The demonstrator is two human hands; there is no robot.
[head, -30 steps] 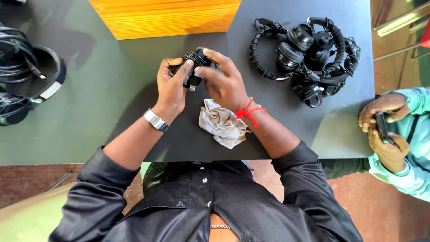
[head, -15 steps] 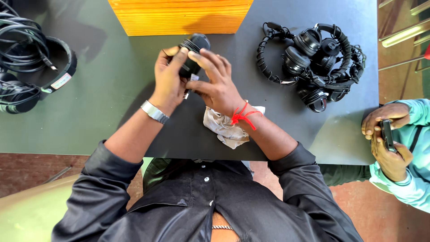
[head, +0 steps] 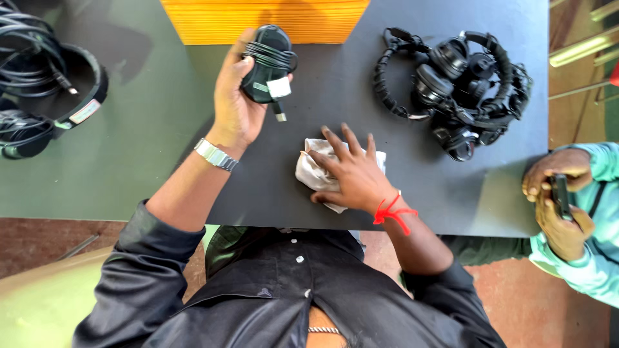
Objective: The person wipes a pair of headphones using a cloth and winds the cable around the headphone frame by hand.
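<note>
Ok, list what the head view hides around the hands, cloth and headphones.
- Black cable-wrapped headphone: underside hidden by the left hand.
- Crumpled white cloth: middle covered by the right hand.
- Black headphone pile: tangled, count unclear.
- Black cables: cut off by the left edge.

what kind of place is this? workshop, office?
Likely a workbench for cleaning or sorting audio gear. A pile of black headphones lies on the dark table; the left hand holds a cable-wrapped earcup, and the right hand presses a cloth.
</note>
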